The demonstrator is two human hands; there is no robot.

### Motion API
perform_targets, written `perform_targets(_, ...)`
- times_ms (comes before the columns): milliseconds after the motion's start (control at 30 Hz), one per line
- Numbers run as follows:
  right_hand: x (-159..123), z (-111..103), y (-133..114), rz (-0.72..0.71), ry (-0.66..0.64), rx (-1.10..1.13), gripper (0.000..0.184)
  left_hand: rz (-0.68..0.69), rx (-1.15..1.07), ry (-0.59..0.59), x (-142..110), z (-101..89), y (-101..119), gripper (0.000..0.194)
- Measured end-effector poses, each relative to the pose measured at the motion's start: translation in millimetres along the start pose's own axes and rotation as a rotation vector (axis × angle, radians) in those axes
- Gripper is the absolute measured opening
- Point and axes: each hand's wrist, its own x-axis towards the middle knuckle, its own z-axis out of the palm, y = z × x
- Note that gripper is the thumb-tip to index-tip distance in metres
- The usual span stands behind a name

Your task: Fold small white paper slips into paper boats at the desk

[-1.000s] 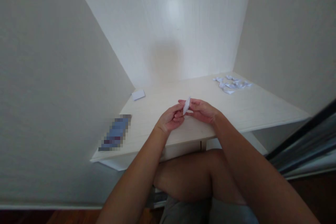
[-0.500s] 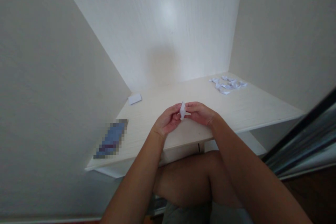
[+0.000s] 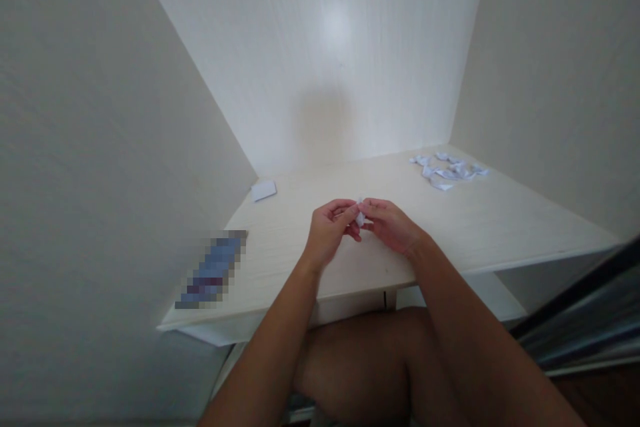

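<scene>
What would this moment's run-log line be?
left hand: on white paper piece | right hand: on same piece | folded papers: desk, far right

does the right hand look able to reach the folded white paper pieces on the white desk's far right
Probably yes, once free: the right hand pinches a small folded white paper with the left hand, but no object shows between it and the folded white paper pieces.

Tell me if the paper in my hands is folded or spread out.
Folded, it seems: the paper shows as a small, angular piece pinched between your left hand and right hand.
</scene>
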Motion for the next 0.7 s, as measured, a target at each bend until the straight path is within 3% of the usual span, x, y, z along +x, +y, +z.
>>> perform_targets(167,2.2,-1.0,0.5,-0.02,0.009,-0.016,0.036,0.106,0.108,0.051,-2.9,4.5,1.9,0.032)
perform_targets(433,4.0,1.0,2.1,-0.065,0.167,-0.181,0.038,0.194,0.178,0.049,-3.1,6.8,-0.8,0.036)
perform_targets(700,3.2,3.0,-6.4,-0.26,0.279,-0.45,0.027,0.271,0.326,0.056,-3.2,5.4,-1.3,0.027)
